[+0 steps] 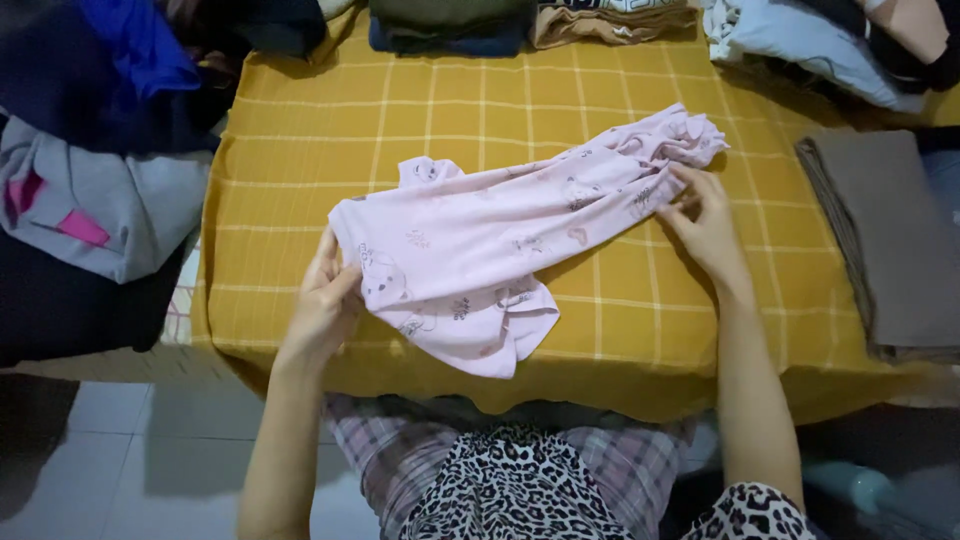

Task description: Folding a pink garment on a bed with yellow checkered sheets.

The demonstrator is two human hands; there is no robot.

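The garment [480, 240] was pale pink with small prints; the cloth [480, 120] mustard with white checks; the folded stack [890, 240] grey-brown.

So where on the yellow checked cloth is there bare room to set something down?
The widest free patch on the yellow checked cloth lies between the pink garment and the folded stacks along the far edge. A smaller strip lies between the right hand and the grey folded cloth. The near edge by the left hand is crowded.

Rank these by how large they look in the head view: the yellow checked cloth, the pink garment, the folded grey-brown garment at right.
1. yellow checked cloth
2. pink garment
3. folded grey-brown garment, though the frame edge cuts it off, so its place is unsure.
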